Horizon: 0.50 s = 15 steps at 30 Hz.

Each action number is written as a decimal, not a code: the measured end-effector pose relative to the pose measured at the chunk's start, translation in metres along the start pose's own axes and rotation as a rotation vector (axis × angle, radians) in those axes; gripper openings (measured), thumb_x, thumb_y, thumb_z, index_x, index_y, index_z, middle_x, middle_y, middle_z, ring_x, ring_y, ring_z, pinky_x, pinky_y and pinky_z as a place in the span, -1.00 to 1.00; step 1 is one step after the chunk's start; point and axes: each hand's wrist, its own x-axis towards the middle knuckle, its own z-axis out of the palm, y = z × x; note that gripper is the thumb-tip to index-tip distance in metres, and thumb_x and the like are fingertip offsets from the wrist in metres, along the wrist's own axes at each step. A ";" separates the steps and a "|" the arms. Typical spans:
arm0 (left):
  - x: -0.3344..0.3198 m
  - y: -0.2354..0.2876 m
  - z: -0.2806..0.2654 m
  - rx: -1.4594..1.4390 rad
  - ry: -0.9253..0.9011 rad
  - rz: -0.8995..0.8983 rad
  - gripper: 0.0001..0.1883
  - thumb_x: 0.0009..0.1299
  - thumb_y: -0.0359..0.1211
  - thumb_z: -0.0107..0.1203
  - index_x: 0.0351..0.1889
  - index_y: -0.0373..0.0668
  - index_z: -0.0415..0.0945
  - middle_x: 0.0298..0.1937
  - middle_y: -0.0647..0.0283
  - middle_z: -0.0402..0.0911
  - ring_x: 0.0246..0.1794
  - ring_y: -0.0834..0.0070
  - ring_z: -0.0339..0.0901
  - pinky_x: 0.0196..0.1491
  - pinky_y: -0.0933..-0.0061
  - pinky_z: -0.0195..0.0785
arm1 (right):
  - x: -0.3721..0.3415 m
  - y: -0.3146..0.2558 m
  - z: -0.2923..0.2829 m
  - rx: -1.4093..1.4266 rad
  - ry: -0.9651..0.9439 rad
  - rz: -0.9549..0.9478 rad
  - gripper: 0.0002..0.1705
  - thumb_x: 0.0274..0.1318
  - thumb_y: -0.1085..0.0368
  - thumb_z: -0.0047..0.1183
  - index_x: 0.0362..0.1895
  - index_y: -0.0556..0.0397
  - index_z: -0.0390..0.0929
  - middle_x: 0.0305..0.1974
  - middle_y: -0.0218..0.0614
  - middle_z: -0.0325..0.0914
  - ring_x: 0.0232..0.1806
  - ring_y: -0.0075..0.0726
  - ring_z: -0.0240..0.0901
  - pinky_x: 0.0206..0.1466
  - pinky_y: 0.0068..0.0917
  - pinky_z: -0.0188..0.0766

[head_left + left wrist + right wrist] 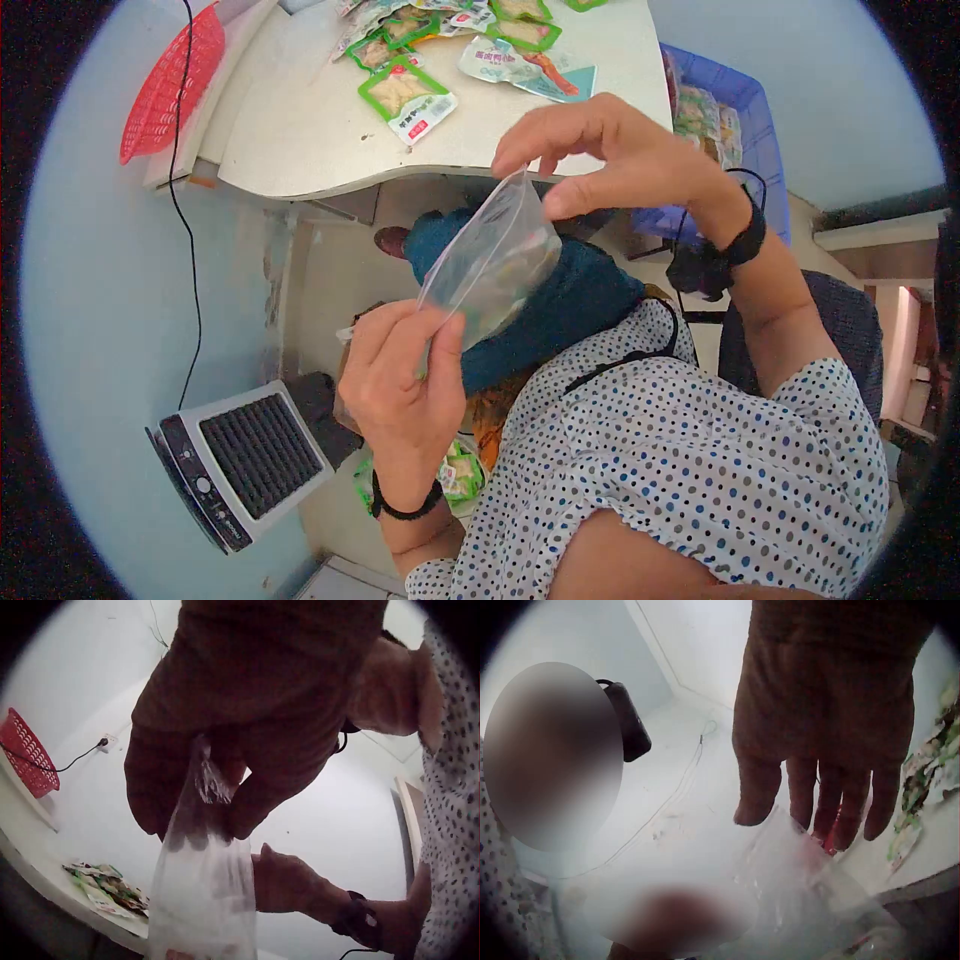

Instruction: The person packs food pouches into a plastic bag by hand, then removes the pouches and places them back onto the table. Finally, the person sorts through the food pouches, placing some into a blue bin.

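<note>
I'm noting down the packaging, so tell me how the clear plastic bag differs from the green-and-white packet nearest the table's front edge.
Look: the clear plastic bag is see-through, while the green-and-white packet has a green border and a white printed end.
Pose: the bag is held up at a slant, pinched by the left hand; the packet lies on the white table.
Shared: both look like flexible packaging.

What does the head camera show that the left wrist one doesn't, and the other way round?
Only the head view shows the blue crate beside the table and the white-framed appliance at lower left. Only the left wrist view shows the wall socket with a plug in it. Both show the left hand pinching the clear plastic bag, the right hand near it, the red basket and packets on the table.
</note>
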 end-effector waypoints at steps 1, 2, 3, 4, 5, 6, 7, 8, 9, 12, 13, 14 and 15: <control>0.001 0.000 -0.001 -0.001 -0.002 0.001 -0.86 0.13 -0.52 0.31 -0.35 -0.24 0.60 -0.30 0.12 0.61 -0.32 0.21 0.57 -0.25 0.34 0.43 | 0.000 0.006 0.004 0.076 0.016 0.038 -0.75 0.10 0.20 0.25 -0.20 0.08 0.69 -0.23 -0.41 0.64 -0.19 -0.54 0.49 -0.09 -0.60 0.39; 0.003 0.000 -0.003 -0.001 -0.004 0.001 -0.86 0.13 -0.52 0.31 -0.35 -0.24 0.60 -0.30 0.12 0.61 -0.33 0.21 0.57 -0.25 0.34 0.43 | 0.000 0.012 0.009 0.151 0.031 0.075 -0.77 0.11 0.23 0.23 -0.21 0.10 0.69 -0.24 -0.40 0.64 -0.19 -0.56 0.50 -0.09 -0.60 0.40; 0.004 -0.001 -0.004 -0.015 0.006 0.005 -0.86 0.13 -0.52 0.31 -0.35 -0.24 0.60 -0.30 0.13 0.62 -0.33 0.22 0.57 -0.25 0.35 0.43 | 0.001 0.014 0.012 0.226 0.047 0.113 -0.79 0.12 0.26 0.22 -0.22 0.11 0.69 -0.24 -0.40 0.65 -0.20 -0.57 0.51 -0.09 -0.60 0.41; 0.004 -0.003 -0.005 -0.028 0.017 0.009 -0.86 0.13 -0.53 0.31 -0.35 -0.24 0.61 -0.30 0.13 0.62 -0.34 0.24 0.57 -0.25 0.36 0.43 | 0.003 0.012 0.013 0.217 0.069 0.118 -0.80 0.14 0.27 0.21 -0.23 0.13 0.69 -0.27 -0.39 0.66 -0.23 -0.59 0.51 -0.10 -0.61 0.42; 0.004 -0.003 -0.006 -0.040 0.027 0.012 -0.85 0.13 -0.53 0.31 -0.35 -0.24 0.61 -0.30 0.14 0.62 -0.34 0.25 0.58 -0.26 0.37 0.43 | 0.004 0.011 0.014 0.209 0.092 0.123 -0.80 0.15 0.28 0.21 -0.24 0.16 0.68 -0.30 -0.39 0.67 -0.27 -0.61 0.52 -0.12 -0.61 0.43; 0.003 -0.003 -0.006 -0.032 0.046 0.013 -0.86 0.13 -0.53 0.31 -0.35 -0.24 0.61 -0.31 0.16 0.62 -0.35 0.28 0.57 -0.26 0.38 0.43 | 0.004 0.009 0.016 0.202 0.113 0.128 -0.80 0.16 0.29 0.20 -0.25 0.18 0.68 -0.32 -0.38 0.68 -0.30 -0.63 0.52 -0.13 -0.62 0.44; 0.003 -0.002 -0.007 -0.024 0.067 0.014 -0.86 0.14 -0.53 0.31 -0.35 -0.24 0.61 -0.33 0.17 0.62 -0.36 0.30 0.57 -0.27 0.40 0.42 | 0.003 0.007 0.020 0.257 0.143 0.154 -0.81 0.16 0.29 0.20 -0.26 0.18 0.68 -0.33 -0.36 0.68 -0.30 -0.61 0.53 -0.14 -0.61 0.45; 0.003 -0.002 -0.007 -0.016 0.088 0.016 -0.86 0.14 -0.53 0.31 -0.34 -0.24 0.61 -0.34 0.18 0.62 -0.37 0.33 0.56 -0.27 0.42 0.42 | 0.002 0.004 0.023 0.311 0.174 0.180 -0.81 0.15 0.30 0.19 -0.27 0.19 0.68 -0.33 -0.33 0.69 -0.31 -0.59 0.55 -0.14 -0.61 0.45; 0.001 -0.001 -0.008 -0.044 0.094 -0.031 -0.86 0.15 -0.55 0.30 -0.34 -0.25 0.61 -0.35 0.18 0.63 -0.37 0.37 0.57 -0.24 0.44 0.42 | 0.001 0.002 0.026 0.366 0.204 0.206 -0.82 0.15 0.30 0.19 -0.28 0.19 0.68 -0.34 -0.31 0.69 -0.31 -0.57 0.56 -0.14 -0.60 0.46; -0.002 0.000 -0.008 -0.113 0.126 -0.136 -0.87 0.16 -0.57 0.27 -0.33 -0.26 0.61 -0.39 0.20 0.63 -0.39 0.44 0.56 -0.23 0.50 0.40 | -0.002 0.004 0.027 0.480 0.239 0.192 -0.89 0.10 0.39 0.17 -0.32 0.18 0.68 -0.35 -0.35 0.65 -0.30 -0.59 0.50 -0.17 -0.61 0.43; -0.003 -0.001 -0.006 -0.128 0.148 -0.146 -0.87 0.17 -0.56 0.28 -0.33 -0.25 0.61 -0.42 0.21 0.62 -0.43 0.43 0.54 -0.27 0.51 0.38 | -0.002 0.004 0.028 0.486 0.248 0.183 -0.89 0.10 0.40 0.17 -0.33 0.18 0.67 -0.35 -0.34 0.64 -0.30 -0.59 0.50 -0.17 -0.60 0.43; -0.004 -0.001 -0.005 -0.142 0.169 -0.155 -0.88 0.17 -0.56 0.28 -0.34 -0.24 0.61 -0.45 0.22 0.60 -0.46 0.42 0.52 -0.31 0.52 0.37 | -0.003 0.004 0.030 0.493 0.258 0.173 -0.90 0.10 0.40 0.16 -0.34 0.18 0.67 -0.35 -0.34 0.64 -0.31 -0.58 0.50 -0.17 -0.60 0.43; -0.004 0.001 -0.006 -0.143 0.161 -0.207 -0.88 0.17 -0.56 0.28 -0.34 -0.24 0.60 -0.46 0.22 0.60 -0.47 0.42 0.52 -0.31 0.52 0.36 | -0.003 0.004 0.032 0.499 0.269 0.162 -0.91 0.10 0.41 0.16 -0.36 0.18 0.67 -0.34 -0.34 0.64 -0.31 -0.58 0.50 -0.18 -0.59 0.43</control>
